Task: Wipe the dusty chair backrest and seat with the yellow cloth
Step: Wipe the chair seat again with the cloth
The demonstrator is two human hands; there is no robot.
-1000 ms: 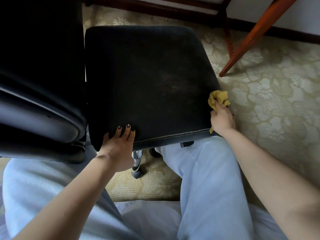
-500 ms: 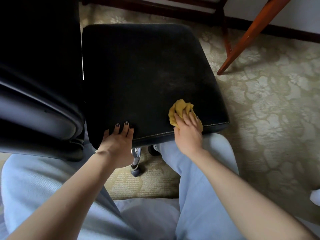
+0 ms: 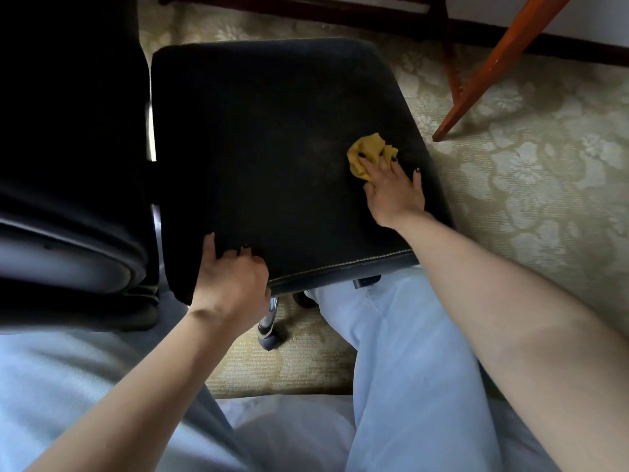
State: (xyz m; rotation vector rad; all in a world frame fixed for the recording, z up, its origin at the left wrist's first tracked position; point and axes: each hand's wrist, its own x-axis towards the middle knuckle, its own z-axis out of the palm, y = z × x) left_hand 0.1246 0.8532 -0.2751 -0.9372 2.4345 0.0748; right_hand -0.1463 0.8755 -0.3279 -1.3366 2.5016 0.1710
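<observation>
The black chair seat [image 3: 255,148] fills the middle of the view, with faint grey dust near its centre right. The dark backrest [image 3: 68,137] rises at the left, seen from above. My right hand [image 3: 394,192] lies on the right part of the seat. Its fingers curl over the crumpled yellow cloth [image 3: 369,149], holding it down on the fabric. My left hand [image 3: 231,281] grips the seat's near left corner, with the fingers bent on top and the thumb along the edge.
A slanted orange-brown wooden leg [image 3: 493,69] stands on the patterned beige carpet [image 3: 527,172] to the right of the seat. A dark baseboard runs along the top. The chair's chrome base and caster [image 3: 267,330] show between my knees in light blue trousers [image 3: 408,369].
My right hand brought the cloth from the seat's right edge onto the seat, then slid it farther up the right side. My left hand's fingers have bent tighter on the near corner.
</observation>
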